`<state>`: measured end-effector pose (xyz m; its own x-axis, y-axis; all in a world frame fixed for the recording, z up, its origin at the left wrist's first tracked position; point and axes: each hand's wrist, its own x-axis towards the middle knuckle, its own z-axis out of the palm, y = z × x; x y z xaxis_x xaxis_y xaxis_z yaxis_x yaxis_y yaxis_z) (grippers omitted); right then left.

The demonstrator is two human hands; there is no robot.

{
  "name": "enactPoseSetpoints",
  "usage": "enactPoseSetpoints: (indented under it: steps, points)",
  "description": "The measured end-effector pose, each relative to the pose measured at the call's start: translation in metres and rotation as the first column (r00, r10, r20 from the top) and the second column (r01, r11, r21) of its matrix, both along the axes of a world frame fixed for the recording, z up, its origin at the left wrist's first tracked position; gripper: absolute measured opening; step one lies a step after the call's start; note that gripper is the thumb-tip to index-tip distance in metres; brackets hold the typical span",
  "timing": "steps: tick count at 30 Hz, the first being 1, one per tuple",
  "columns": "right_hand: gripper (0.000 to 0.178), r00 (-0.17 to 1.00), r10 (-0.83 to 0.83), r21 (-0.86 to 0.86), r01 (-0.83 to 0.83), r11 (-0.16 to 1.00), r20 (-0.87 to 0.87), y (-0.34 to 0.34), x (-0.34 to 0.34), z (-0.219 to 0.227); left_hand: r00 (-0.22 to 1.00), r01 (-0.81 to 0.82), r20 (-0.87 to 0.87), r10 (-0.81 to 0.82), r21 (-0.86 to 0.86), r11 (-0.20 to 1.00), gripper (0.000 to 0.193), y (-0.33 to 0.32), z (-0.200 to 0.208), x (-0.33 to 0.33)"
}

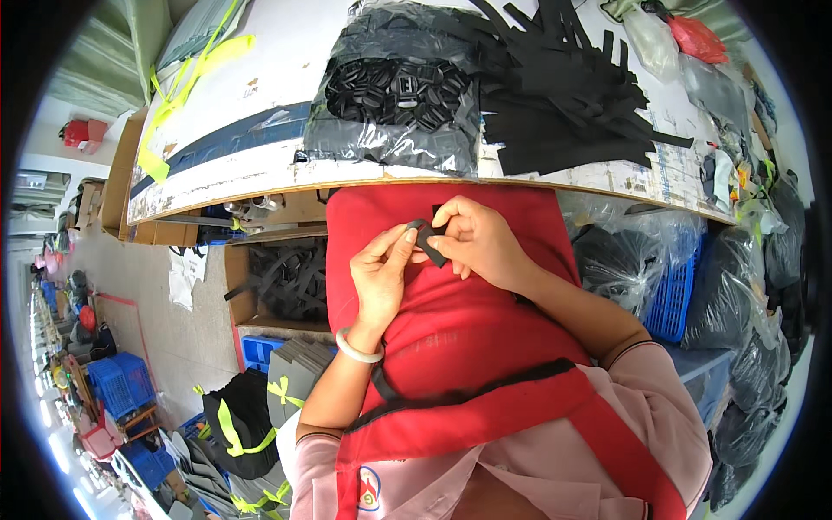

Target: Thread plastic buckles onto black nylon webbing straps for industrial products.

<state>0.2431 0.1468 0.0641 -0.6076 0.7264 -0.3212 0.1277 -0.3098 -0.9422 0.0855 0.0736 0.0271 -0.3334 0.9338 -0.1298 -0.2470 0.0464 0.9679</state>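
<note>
Head view: both hands (433, 251) pinch black strap (431, 243); cluttered worktable (260, 165) beyond.

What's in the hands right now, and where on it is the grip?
A short black strap piece, pinched between both hands: the left hand takes its upper left end with thumb and fingers, the right hand holds its upper right part.

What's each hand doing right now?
Left hand: closed, pinching the black strap.
Right hand: closed on the same strap.
</note>
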Motion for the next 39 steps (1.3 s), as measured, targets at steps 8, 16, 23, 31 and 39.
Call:
enactPoseSetpoints:
  steps: [8,16,23,31,39]
  points:
    - [0.024,0.991,0.052,-0.220,-0.079,0.972,-0.126,0.011,-0.002,-0.020,0.986,0.081,-0.153,-0.069,0.070,0.994,0.016,-0.005,0.002,-0.012]
    - [0.015,0.996,0.028,-0.092,-0.036,0.995,-0.087,0.018,-0.020,-0.029,0.951,0.149,-0.274,-0.146,-0.012,0.989,0.014,-0.053,0.049,-0.067]
    - [0.016,0.979,0.203,-0.057,-0.203,0.978,-0.007,0.009,-0.022,-0.045,0.670,-0.339,-0.721,0.175,-0.088,0.937,0.033,-0.136,0.044,-0.193]
    - [0.014,0.960,0.271,0.041,-0.275,0.961,0.076,0.007,-0.018,-0.082,0.861,-0.178,-0.500,0.093,-0.124,0.976,0.024,-0.059,-0.041,-0.162]
    - [0.014,0.942,0.328,-0.041,-0.326,0.944,0.067,0.007,-0.012,-0.102,0.249,0.173,-0.959,0.132,0.179,0.969,0.040,0.143,0.049,-0.072]
